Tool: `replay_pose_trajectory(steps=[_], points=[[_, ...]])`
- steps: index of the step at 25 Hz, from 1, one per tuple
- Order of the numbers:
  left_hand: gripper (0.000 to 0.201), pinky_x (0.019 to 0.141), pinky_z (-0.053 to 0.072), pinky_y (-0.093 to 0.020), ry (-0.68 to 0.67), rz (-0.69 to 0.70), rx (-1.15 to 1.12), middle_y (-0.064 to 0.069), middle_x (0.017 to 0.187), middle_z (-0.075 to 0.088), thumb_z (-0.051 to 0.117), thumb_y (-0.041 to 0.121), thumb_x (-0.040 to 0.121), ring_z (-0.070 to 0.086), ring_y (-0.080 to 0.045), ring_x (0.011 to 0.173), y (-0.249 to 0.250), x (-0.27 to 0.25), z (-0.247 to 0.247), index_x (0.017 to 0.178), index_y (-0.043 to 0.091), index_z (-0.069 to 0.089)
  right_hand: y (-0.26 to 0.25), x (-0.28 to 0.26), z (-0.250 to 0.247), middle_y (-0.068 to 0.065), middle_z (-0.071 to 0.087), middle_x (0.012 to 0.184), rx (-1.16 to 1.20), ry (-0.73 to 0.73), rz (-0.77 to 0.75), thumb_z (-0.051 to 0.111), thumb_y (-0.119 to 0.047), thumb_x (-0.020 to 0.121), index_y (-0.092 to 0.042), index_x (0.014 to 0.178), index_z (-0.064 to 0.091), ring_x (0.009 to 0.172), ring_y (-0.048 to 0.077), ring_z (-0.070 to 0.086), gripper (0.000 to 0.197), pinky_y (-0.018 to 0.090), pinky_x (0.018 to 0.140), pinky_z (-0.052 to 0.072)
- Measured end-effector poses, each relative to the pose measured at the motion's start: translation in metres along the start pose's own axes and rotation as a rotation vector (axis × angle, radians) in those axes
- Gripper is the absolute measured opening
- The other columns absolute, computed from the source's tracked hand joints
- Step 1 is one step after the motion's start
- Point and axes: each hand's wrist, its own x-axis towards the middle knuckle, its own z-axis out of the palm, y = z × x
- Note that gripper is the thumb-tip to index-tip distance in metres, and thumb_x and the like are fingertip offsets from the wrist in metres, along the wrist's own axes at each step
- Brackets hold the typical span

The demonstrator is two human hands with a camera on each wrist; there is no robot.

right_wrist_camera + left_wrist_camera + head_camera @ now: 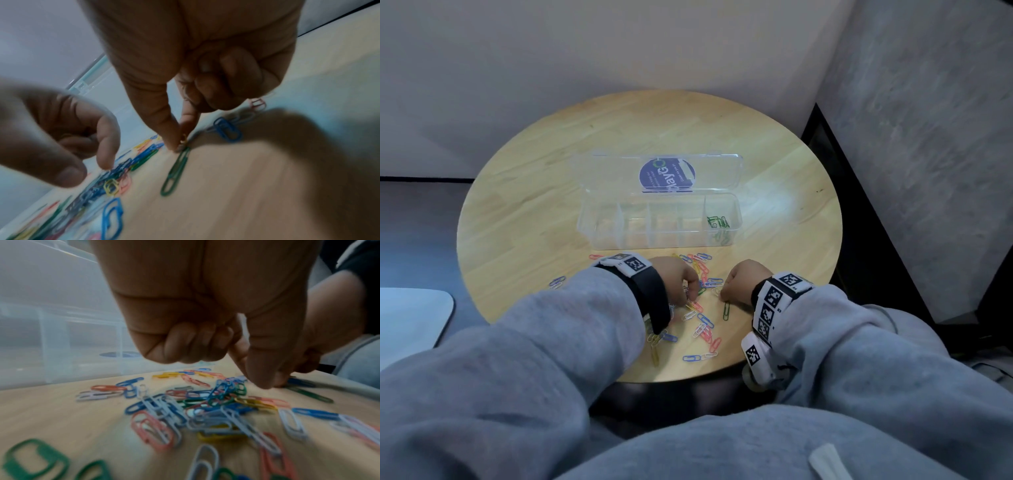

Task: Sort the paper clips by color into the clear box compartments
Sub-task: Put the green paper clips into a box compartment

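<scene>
A clear box (654,240) stands open mid-table, with green clips (717,222) in its rightmost compartment. In front of it lies a mixed pile of coloured paper clips (702,308) (205,405). My right hand (722,297) (177,146) pinches thumb and index finger on the far end of a green clip (726,311) (174,172), which lies flat on the wood. A small yellowish glint shows between those tips. My left hand (690,297) (255,374) hovers over the pile, three fingers curled into the palm. Its index fingertip (107,164) touches blue clips, the thumb apart.
The box lid (667,176) with a blue label lies open behind the box. Two stray clips (557,281) lie at the left of the round wooden table (517,205). Its front edge runs just under my sleeves. A white object (410,315) sits low at left.
</scene>
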Motion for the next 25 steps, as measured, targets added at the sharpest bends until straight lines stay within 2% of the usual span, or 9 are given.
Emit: replay_pose_trajectory(steps=[2, 5, 7, 10, 13, 15, 19, 22, 25], points=[[0.026, 0.053, 0.034, -0.017, -0.041, 0.007, 0.076, 0.006, 0.079, 0.053, 0.064, 0.011, 0.077, 0.05, -0.013, 0.074, 0.002, 0.006, 0.003, 0.098, 0.024, 0.069, 0.004, -0.003, -0.007, 0.009, 0.059, 0.073, 0.068, -0.05, 0.0, 0.068, -0.026, 0.078, -0.011, 0.078, 0.064, 0.064, 0.019, 0.057, 0.015, 0.021, 0.06, 0.042], [0.017, 0.054, 0.036, -0.02, -0.038, 0.017, 0.136, 0.005, 0.089, 0.057, 0.066, 0.014, 0.077, 0.052, -0.014, 0.08, 0.002, 0.014, 0.008, 0.087, 0.027, 0.063, 0.012, -0.008, -0.019, 0.004, 0.049, 0.059, 0.233, -0.112, -0.009, 0.064, -0.019, 0.083, -0.015, 0.067, 0.053, 0.027, 0.007, 0.044, 0.019, 0.022, 0.041, 0.036], [0.013, 0.052, 0.035, -0.019, -0.022, 0.024, 0.15, 0.006, 0.087, 0.057, 0.066, 0.015, 0.078, 0.051, -0.014, 0.079, 0.002, 0.016, 0.009, 0.083, 0.025, 0.06, 0.019, -0.007, -0.022, 0.006, 0.041, 0.057, 0.459, -0.169, 0.016, 0.057, -0.01, 0.085, -0.013, 0.067, 0.049, 0.034, 0.016, 0.037, 0.02, 0.02, 0.039, 0.025], [0.01, 0.052, 0.035, -0.016, -0.019, 0.017, 0.097, 0.007, 0.08, 0.057, 0.063, 0.015, 0.079, 0.052, -0.014, 0.078, -0.001, 0.016, 0.011, 0.079, 0.023, 0.057, 0.024, -0.006, -0.022, 0.006, 0.039, 0.06, 0.693, -0.226, 0.06, 0.048, -0.004, 0.085, -0.011, 0.065, 0.046, 0.048, 0.017, 0.032, 0.021, 0.016, 0.041, 0.022], [0.014, 0.059, 0.04, -0.021, 0.018, -0.027, -0.123, 0.005, 0.073, 0.056, 0.06, 0.014, 0.079, 0.05, -0.014, 0.072, -0.013, 0.013, 0.009, 0.069, 0.022, 0.054, 0.023, -0.005, -0.021, 0.01, 0.042, 0.062, 0.829, -0.223, 0.035, 0.043, 0.003, 0.086, -0.011, 0.062, 0.039, 0.05, 0.018, 0.035, 0.027, 0.015, 0.037, 0.026], [0.022, 0.06, 0.039, -0.024, 0.032, -0.07, -0.404, 0.003, 0.066, 0.053, 0.057, 0.01, 0.081, 0.046, -0.015, 0.065, -0.02, 0.011, 0.003, 0.064, 0.02, 0.048, 0.021, -0.006, -0.019, 0.012, 0.046, 0.065, 0.901, -0.23, 0.01, 0.041, 0.007, 0.086, -0.01, 0.062, 0.035, 0.052, 0.019, 0.037, 0.03, 0.016, 0.034, 0.032], [0.029, 0.038, 0.033, -0.016, 0.125, -0.168, -0.995, -0.008, 0.065, 0.056, 0.039, -0.006, 0.085, 0.042, -0.014, 0.049, -0.022, 0.0, -0.014, 0.062, 0.011, 0.037, 0.018, -0.007, -0.015, 0.015, 0.049, 0.067, 0.963, -0.234, -0.004, 0.04, 0.011, 0.086, -0.01, 0.064, 0.035, 0.051, 0.02, 0.041, 0.031, 0.02, 0.036, 0.035], [0.033, 0.034, 0.029, -0.013, 0.195, -0.172, -1.219, -0.01, 0.063, 0.051, 0.03, -0.01, 0.084, 0.039, -0.012, 0.041, -0.026, -0.007, -0.02, 0.06, 0.012, 0.033, 0.012, -0.01, -0.017, 0.011, 0.043, 0.067, 0.98, -0.23, 0.024, 0.033, 0.005, 0.092, -0.008, 0.074, 0.045, 0.051, 0.018, 0.038, 0.026, 0.021, 0.04, 0.035], [0.031, 0.035, 0.027, -0.012, 0.252, -0.224, -1.331, -0.007, 0.06, 0.044, 0.029, -0.007, 0.084, 0.036, -0.009, 0.038, -0.029, -0.009, -0.02, 0.064, 0.012, 0.042, 0.008, -0.015, -0.02, 0.006, 0.037, 0.066, 0.955, -0.259, 0.059, 0.025, 0.003, 0.091, -0.008, 0.078, 0.05, 0.053, 0.014, 0.034, 0.03, 0.021, 0.045, 0.032]])
